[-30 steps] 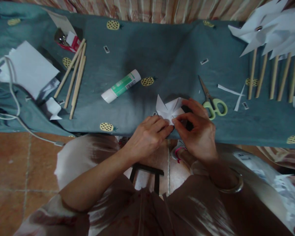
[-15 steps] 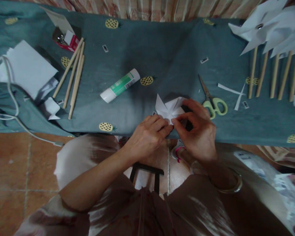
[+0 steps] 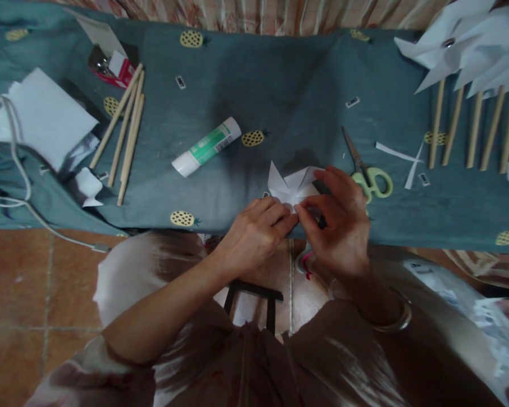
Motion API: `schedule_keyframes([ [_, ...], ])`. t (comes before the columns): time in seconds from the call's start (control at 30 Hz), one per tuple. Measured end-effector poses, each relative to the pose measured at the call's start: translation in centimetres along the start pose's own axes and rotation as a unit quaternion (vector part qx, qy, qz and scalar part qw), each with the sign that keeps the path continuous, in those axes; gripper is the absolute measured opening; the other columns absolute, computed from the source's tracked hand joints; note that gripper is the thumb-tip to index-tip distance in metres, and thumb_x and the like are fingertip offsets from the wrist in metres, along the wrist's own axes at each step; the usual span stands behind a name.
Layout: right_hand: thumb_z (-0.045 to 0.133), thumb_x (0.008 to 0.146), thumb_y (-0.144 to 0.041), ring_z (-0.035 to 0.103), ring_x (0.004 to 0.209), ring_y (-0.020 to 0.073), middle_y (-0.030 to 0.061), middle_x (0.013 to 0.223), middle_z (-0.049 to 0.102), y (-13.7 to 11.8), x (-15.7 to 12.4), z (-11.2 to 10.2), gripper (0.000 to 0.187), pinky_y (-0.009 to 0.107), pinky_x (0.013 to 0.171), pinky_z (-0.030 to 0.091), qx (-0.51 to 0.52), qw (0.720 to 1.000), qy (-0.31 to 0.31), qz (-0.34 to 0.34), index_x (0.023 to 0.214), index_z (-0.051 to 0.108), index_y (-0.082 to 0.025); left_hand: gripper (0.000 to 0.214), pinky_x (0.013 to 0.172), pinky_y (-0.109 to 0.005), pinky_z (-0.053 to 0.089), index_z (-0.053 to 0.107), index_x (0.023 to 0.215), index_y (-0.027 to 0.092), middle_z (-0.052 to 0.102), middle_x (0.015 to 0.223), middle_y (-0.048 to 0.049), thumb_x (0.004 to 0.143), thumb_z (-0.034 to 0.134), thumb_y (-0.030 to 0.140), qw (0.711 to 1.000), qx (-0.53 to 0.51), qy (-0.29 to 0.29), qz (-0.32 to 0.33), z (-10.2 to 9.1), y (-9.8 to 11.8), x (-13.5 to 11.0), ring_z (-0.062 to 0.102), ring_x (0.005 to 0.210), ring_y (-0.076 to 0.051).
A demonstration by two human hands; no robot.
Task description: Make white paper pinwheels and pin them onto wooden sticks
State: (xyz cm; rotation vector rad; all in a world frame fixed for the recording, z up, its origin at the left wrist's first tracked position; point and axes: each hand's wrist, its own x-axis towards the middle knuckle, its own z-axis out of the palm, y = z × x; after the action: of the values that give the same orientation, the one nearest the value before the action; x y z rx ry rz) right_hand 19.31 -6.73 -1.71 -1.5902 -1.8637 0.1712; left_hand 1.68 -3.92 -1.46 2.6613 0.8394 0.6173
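Note:
A white paper pinwheel [image 3: 294,183] with folded, pointed blades lies at the front edge of the cloth-covered table, between both hands. My left hand [image 3: 257,229] is closed on its near left side, fingertips pressed down near the middle. From the right, my right hand [image 3: 339,220] grips it, with thumb and index finger together close to the centre and the other fingers around the right blade. The lower part of the paper is hidden by the fingers. Just right of my right hand rest scissors [image 3: 367,175] with green handles. A glue stick [image 3: 207,147] lies to the upper left.
Finished pinwheels [image 3: 458,48] on wooden sticks lie at the far right, near thin paper strips [image 3: 401,158]. Leftward are several loose wooden sticks [image 3: 127,135], a red open box [image 3: 114,68] of metal pieces, a paper stack [image 3: 46,118] and a white cable [image 3: 21,164].
My right hand has shifted very slightly left, its fingers still at the pinwheel. My left hand stays in place, and the pinwheel keeps nearly the same position.

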Motion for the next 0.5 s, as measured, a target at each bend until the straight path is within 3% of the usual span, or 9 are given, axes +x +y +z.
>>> schedule_keyframes([
  [0.4,0.059,0.089,-0.016,0.053,0.13,0.0348,0.0172,0.13,0.062,0.35,-0.14,0.07,0.013,0.052,0.1,0.048,-0.047,0.995,-0.005,-0.09,0.095,0.071,-0.018,0.021,0.076,-0.032,0.05,0.066,0.106,0.011,0.068,0.091,-0.0074,0.099,0.047,0.017,1.0,0.007,0.0,0.005,-0.07,-0.02,0.13,0.059,0.086,-0.019],
  [0.5,0.058,0.09,-0.015,0.052,0.132,0.0338,0.0141,0.132,0.062,0.37,-0.24,0.12,0.016,0.053,0.103,0.046,-0.033,0.996,-0.005,-0.083,0.098,0.071,-0.02,0.021,0.075,-0.032,0.05,0.067,0.104,0.011,0.068,0.09,-0.0071,0.099,0.047,0.017,1.0,0.008,0.005,0.006,-0.06,-0.02,0.14,0.059,0.085,-0.019],
])
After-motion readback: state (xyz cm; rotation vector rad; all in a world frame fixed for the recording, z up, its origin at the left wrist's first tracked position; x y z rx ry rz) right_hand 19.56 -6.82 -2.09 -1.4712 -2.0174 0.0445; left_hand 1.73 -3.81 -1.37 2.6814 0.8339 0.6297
